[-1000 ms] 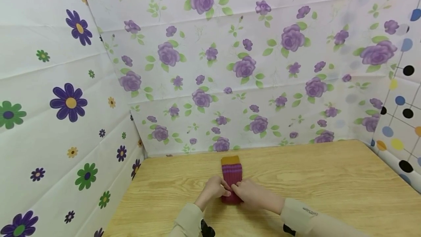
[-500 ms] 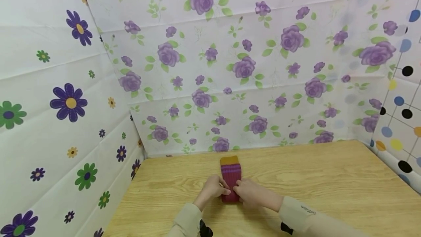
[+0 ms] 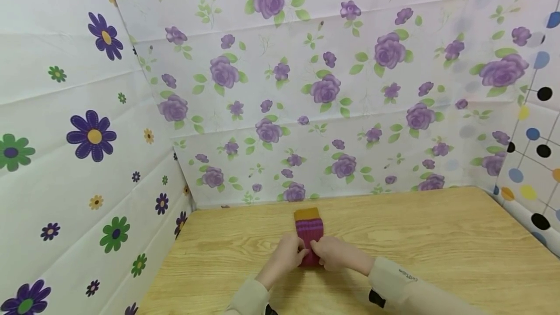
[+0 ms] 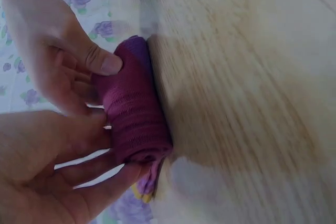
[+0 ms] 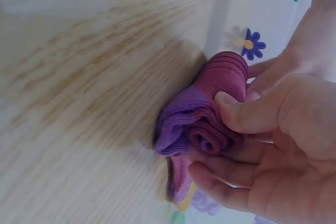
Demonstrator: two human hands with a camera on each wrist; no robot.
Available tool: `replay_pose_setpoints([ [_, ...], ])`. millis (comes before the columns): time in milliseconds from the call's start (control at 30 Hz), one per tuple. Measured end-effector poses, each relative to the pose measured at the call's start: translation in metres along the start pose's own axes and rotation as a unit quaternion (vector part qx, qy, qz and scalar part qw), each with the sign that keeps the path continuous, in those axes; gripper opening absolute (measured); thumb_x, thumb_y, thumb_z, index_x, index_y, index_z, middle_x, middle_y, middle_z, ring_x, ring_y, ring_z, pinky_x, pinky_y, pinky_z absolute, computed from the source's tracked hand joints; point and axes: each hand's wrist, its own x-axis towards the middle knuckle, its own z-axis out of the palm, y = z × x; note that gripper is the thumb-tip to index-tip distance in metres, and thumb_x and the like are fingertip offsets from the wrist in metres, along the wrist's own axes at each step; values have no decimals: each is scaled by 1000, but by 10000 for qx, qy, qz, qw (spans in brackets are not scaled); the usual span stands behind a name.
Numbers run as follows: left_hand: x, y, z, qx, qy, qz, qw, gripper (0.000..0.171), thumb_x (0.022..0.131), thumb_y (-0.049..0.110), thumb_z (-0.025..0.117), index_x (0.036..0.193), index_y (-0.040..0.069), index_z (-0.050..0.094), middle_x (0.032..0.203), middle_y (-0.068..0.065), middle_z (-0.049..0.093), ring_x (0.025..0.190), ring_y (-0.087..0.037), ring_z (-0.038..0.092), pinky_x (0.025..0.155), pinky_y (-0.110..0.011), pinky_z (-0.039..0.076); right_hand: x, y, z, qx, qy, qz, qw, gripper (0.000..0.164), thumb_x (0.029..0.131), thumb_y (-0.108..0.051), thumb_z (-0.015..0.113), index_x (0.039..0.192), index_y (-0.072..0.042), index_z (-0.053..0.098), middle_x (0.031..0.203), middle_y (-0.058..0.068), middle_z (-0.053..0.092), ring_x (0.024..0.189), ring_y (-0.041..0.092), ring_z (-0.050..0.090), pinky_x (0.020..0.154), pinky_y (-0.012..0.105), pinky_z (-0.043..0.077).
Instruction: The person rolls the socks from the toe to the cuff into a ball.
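Note:
A maroon ribbed sock with purple stripes and a mustard cuff lies lengthwise on the wooden table, cuff toward the back wall. Its near part is wound into a thick roll, whose spiral end and a purple patch show in the right wrist view. At the roll's left end, my left hand grips with curled fingers and thumb. My right hand pinches the other end, its thumb on top and fingers against the coiled side. The flat cuff end extends beyond both hands.
The light wooden table extends to both sides of the sock. A rose-patterned sheet hangs at the back, a daisy-printed sheet at the left, and a dotted one at the right.
Both hands have shifted slightly away from the body along the sock. The sock's near edge has moved a little toward the cuff, and my left fingers are more curled.

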Motion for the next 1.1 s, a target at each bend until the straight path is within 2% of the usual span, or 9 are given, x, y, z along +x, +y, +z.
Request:
replay_pose_setpoints([
  [100, 0, 3, -3, -126, -612, -229, 9978, 16, 86, 12, 73, 73, 3, 70, 61, 3, 62, 51, 2, 39, 47, -15, 36, -2, 2, -1, 268, -25, 53, 9996, 36, 85, -7, 70, 117, 0, 54, 65, 0, 49, 57, 8, 39, 54, 22, 35],
  [167, 1, 5, -5, 13, -898, -311, 9955, 16, 80, 17, 79, 80, 4, 71, 70, 1, 68, 58, 0, 49, 53, -16, 42, -3, 5, -1, 435, -30, 15, 9990, 34, 85, -6, 69, 114, -2, 53, 64, -1, 47, 57, 8, 37, 54, 22, 33],
  [300, 1, 7, -2, 623, -945, -107, 9935, 32, 65, 21, 89, 86, 4, 71, 84, -3, 72, 74, -5, 62, 65, -17, 49, -5, 9, 1, 616, 46, -101, 9980, 26, 84, -6, 70, 103, -4, 52, 65, -2, 46, 59, 7, 36, 55, 22, 33],
  [400, 3, 8, 3, 1073, -831, 107, 9907, 31, 63, 22, 89, 81, 7, 69, 80, 0, 71, 72, -4, 61, 66, -16, 49, -6, 10, 3, 716, 63, -109, 9974, 22, 83, -6, 69, 96, -6, 52, 64, -3, 45, 58, 6, 36, 54, 21, 32],
  [500, 5, 10, 5, 1348, -818, 313, 9870, 24, 65, 20, 88, 76, 10, 69, 74, 4, 69, 66, 0, 56, 62, -14, 46, -7, 12, 2, 997, -16, -24, 9950, 19, 83, -5, 68, 90, -7, 51, 65, -3, 44, 59, 7, 35, 53, 21, 30],
  [667, 10, 14, 4, 1576, -992, 510, 9812, 16, 71, 16, 85, 75, 11, 70, 73, 5, 69, 64, 2, 52, 60, -13, 42, -9, 15, -2, 1324, -217, 144, 9909, 14, 86, -4, 66, 88, -7, 53, 70, -3, 46, 64, 7, 36, 57, 22, 31],
  [800, 11, 15, 4, 2131, -1118, 738, 9678, 15, 78, 15, 81, 73, 11, 67, 72, 5, 64, 66, -1, 51, 62, -15, 42, -9, 18, 0, 1312, -324, 234, 9905, 11, 88, -4, 64, 84, -8, 55, 70, -4, 46, 64, 7, 35, 58, 21, 31],
  [900, 11, 16, 3, 2425, -1213, 834, 9589, 9, 82, 15, 77, 79, 10, 70, 75, 4, 62, 72, -5, 54, 68, -17, 45, -8, 21, 0, 1510, -441, 309, 9871, 17, 90, -3, 62, 77, -9, 53, 66, -5, 39, 62, 7, 31, 57, 22, 27],
  [1100, 10, 19, 2, 1986, -1377, 596, 9685, 9, 85, 10, 72, 92, 4, 73, 85, -1, 66, 78, -8, 58, 70, -18, 48, -6, 27, -2, 1899, -653, 337, 9790, 28, 92, -1, 57, 70, -13, 45, 62, -6, 29, 57, 7, 25, 56, 22, 22],
])
